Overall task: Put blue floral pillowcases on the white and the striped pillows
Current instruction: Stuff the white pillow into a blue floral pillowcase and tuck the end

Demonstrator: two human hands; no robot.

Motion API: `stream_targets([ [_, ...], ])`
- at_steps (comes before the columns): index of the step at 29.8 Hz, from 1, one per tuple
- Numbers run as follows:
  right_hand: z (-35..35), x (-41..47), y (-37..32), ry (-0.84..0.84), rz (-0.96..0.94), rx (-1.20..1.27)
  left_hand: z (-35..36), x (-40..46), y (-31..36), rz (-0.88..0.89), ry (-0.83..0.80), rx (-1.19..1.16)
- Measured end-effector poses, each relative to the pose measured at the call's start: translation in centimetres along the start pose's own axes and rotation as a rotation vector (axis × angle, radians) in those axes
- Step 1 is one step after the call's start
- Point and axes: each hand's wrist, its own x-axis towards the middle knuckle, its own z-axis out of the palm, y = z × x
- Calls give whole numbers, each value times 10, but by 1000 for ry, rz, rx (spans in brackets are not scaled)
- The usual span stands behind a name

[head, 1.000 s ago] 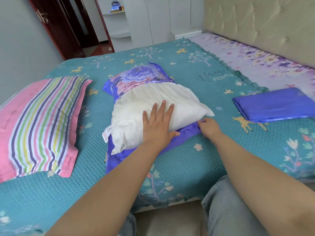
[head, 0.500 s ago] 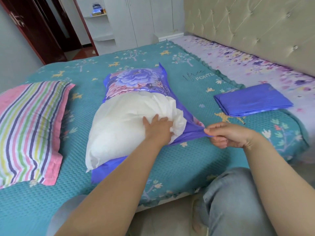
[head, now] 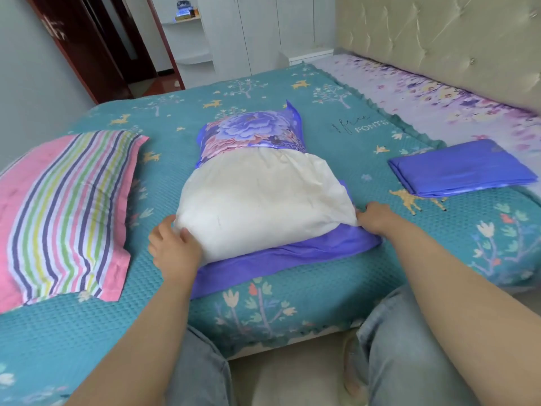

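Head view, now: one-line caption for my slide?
Left hand and right hand grip the white pillow's near corners, its far end inside the blue floral pillowcase.

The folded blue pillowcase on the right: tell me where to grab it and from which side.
Take the folded blue pillowcase by its near edge, where the stacked layers show as a thick lip, coming in from the person's side with the right hand. It lies flat on the teal bedspread, so probably pinching all layers there would keep the fold together.
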Motion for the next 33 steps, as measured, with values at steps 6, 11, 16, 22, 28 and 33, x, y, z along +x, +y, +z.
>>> stream_targets([
  [6,19,-6,-13,-59,-14,-92,-6,16,-29,-596,-469,-101],
  [11,15,-13,-18,141,26,158,-16,7,-28,-463,-526,-152],
  [16,-15,-32,-1,547,75,292,-51,9,-26,-320,-600,-162],
  [22,-9,-42,20,415,137,-70,-69,-4,-44,-44,-791,338],
  [28,-9,-63,-68,695,-523,10,-58,-2,-45,-21,-354,72],
  [33,25,-101,-189,397,-996,20,-46,-11,-27,-72,-361,-205],
])
